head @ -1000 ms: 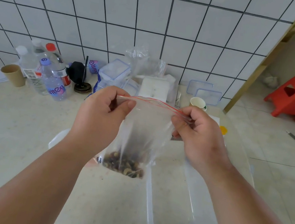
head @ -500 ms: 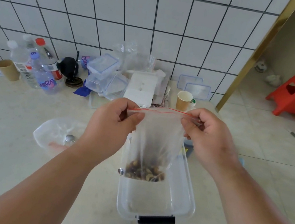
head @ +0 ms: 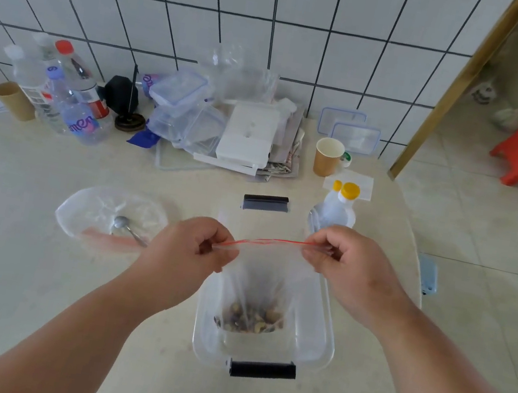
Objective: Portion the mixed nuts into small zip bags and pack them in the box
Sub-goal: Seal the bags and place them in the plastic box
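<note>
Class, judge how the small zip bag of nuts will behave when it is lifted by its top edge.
The zip bag looks floppy: its film sags between the left hand and right hand. It is probably bottom-heavy, since the nuts pool low. It likely swings.

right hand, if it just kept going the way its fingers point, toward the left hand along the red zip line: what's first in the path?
Probably only the zip bag it already pinches; past that, the left hand at the other end of the red seal. Nothing else shows between them, though depth is hard to judge from one view.
</note>
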`<state>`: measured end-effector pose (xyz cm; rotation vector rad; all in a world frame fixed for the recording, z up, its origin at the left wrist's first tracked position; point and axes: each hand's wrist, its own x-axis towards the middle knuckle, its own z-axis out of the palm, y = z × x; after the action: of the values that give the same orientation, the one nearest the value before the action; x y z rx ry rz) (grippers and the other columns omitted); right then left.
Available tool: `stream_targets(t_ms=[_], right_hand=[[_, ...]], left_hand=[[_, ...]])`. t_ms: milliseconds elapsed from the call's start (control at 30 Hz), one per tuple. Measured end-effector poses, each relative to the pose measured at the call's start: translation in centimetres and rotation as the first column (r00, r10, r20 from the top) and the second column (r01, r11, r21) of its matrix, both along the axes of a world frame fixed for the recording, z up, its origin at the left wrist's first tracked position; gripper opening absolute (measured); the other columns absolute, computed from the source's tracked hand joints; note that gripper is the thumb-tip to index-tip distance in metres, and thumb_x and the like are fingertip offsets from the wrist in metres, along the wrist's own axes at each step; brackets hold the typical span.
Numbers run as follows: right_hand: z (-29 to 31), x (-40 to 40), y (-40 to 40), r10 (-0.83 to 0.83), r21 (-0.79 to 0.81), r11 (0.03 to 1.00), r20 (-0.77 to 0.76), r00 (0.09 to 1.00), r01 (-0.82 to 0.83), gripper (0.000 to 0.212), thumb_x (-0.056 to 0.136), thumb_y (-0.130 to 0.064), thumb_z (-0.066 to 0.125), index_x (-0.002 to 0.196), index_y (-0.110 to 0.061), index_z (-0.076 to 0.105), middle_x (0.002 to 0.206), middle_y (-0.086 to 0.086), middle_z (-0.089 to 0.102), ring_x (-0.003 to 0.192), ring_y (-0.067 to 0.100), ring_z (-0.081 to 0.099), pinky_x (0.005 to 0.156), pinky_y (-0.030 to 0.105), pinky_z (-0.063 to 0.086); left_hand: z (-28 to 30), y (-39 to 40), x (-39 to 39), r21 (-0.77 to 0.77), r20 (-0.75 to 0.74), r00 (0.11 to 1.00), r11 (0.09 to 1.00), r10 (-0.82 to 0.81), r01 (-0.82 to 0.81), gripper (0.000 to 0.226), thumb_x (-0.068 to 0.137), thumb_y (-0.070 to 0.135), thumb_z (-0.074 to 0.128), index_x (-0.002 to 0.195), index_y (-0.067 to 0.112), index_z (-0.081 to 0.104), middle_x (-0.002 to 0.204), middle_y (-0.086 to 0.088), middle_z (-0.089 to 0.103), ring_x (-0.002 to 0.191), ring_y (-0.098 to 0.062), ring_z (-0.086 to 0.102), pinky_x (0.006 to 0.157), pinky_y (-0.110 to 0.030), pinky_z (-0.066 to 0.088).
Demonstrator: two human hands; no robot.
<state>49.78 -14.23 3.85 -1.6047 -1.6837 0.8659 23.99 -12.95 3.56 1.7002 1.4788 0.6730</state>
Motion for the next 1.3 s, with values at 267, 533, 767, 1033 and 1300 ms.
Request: stream_targets(t_ms=[267, 533, 767, 1033, 1300], right_hand=[[-1.8, 0.4, -0.4, 0.069, -0.127, 0.991, 0.141, 0.988, -0.051, 0.015, 0.086, -0.02, 0.074, 0.074, -0.026, 0.068, 0.075, -0.021, 0.062, 0.066, -0.002, 0.055, 0.063, 0.011, 0.04], [-3.5, 1.4, -1.2, 0.098, -0.188, 0.979, 0.125, 0.987, -0.073, 0.015, 0.086, -0.024, 0.075, 0.073, -0.031, 0.069, 0.072, -0.025, 0.061, 0.062, -0.005, 0.054, 0.061, 0.009, 0.041], [-4.1, 2.5, -1.7, 0.191, -0.112, 0.978, 0.121, 0.974, -0.177, 0.016, 0.084, -0.03, 0.074, 0.091, -0.038, 0.062, 0.078, -0.025, 0.062, 0.065, 0.0, 0.053, 0.057, 0.01, 0.038], [-5.0, 2.5, 0.4, 0.18, 0.046, 0.979, 0.278, 0.943, -0.2, 0.001, 0.089, -0.028, 0.07, 0.09, -0.027, 0.07, 0.072, -0.019, 0.058, 0.074, 0.003, 0.053, 0.065, 0.018, 0.04], [-5.6, 0.6, 5.5, 0.239, -0.01, 0.955, 0.613, 0.753, -0.296, 0.015, 0.09, -0.03, 0.066, 0.104, -0.031, 0.069, 0.097, 0.001, 0.064, 0.098, 0.029, 0.052, 0.085, 0.035, 0.043]], left_hand=[[-2.6, 1.7, -0.8, -0.124, -0.098, 0.974, 0.974, -0.204, 0.192, 0.019, 0.091, 0.029, 0.076, 0.081, 0.043, 0.069, 0.08, 0.021, 0.066, 0.067, 0.0, 0.056, 0.06, -0.009, 0.042], [-3.9, 1.0, -0.2, -0.134, -0.154, 0.955, 0.963, -0.255, 0.235, 0.017, 0.09, 0.029, 0.074, 0.08, 0.042, 0.069, 0.083, 0.028, 0.066, 0.071, 0.0, 0.055, 0.062, -0.011, 0.041], [-3.3, -2.3, 0.7, -0.048, -0.281, 0.959, 0.998, -0.042, 0.03, 0.015, 0.088, 0.035, 0.072, 0.088, 0.05, 0.069, 0.085, 0.034, 0.07, 0.079, 0.011, 0.062, 0.059, -0.01, 0.039], [-3.9, -2.3, 2.8, 0.097, -0.33, 0.94, 0.994, 0.086, -0.057, 0.013, 0.101, 0.028, 0.063, 0.11, 0.034, 0.071, 0.09, 0.016, 0.068, 0.084, -0.002, 0.062, 0.072, -0.021, 0.048], [-5.3, 4.7, 3.1, 0.093, -0.68, 0.719, 0.957, -0.141, 0.275, 0.021, 0.103, 0.027, 0.053, 0.109, 0.027, 0.074, 0.101, 0.005, 0.074, 0.1, -0.022, 0.065, 0.094, -0.034, 0.044]])
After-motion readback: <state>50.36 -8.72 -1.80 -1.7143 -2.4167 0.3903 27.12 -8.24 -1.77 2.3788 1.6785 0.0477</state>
